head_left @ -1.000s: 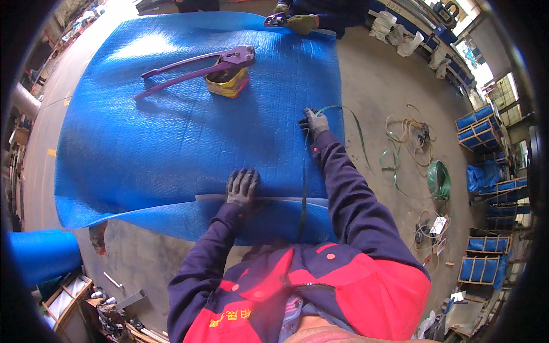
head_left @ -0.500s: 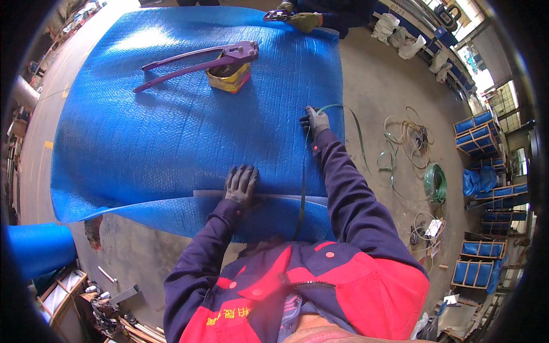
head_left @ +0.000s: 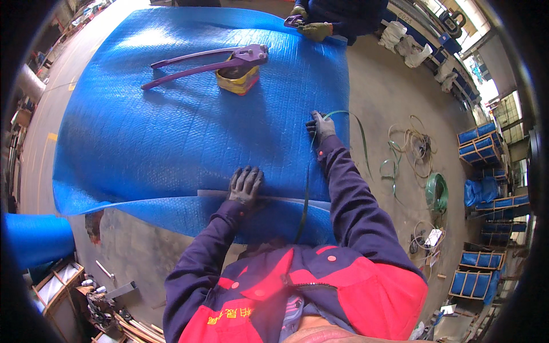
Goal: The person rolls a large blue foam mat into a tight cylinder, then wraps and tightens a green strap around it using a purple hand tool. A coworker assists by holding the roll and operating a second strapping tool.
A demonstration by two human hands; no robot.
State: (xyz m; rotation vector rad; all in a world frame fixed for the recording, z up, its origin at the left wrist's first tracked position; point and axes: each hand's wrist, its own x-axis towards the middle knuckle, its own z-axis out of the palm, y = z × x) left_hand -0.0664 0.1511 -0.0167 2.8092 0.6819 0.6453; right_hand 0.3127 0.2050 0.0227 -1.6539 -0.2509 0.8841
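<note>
A blue bubble-textured sheet (head_left: pixel 171 131) covers the large pack in front of me. My left hand (head_left: pixel 246 184), in a dark glove, rests flat on its near part with fingers spread. Farther right, my gloved right hand (head_left: pixel 322 127) is closed on a green strap (head_left: pixel 357 123) near the sheet's right edge. One end of the strap curls out over the floor side, and the other runs down toward my chest. On the sheet's far half, a purple long-handled strapping tool (head_left: pixel 209 60) leans across a small yellow box (head_left: pixel 240 83) with something dark inside.
At the far edge, a co-worker's gloved hand (head_left: pixel 315 31) is by a small purple tool (head_left: pixel 294 22). A green strap coil (head_left: pixel 436 192) and tangled pale straps (head_left: pixel 417 146) lie on the floor at right. A blue roll (head_left: pixel 40 240) is at left; blue-wrapped crates (head_left: pixel 479 142) line the right.
The view has shifted slightly, so the sheet and tools appear a little farther right. The co-worker leans further in at the far edge. My hands keep their places on sheet and strap.
</note>
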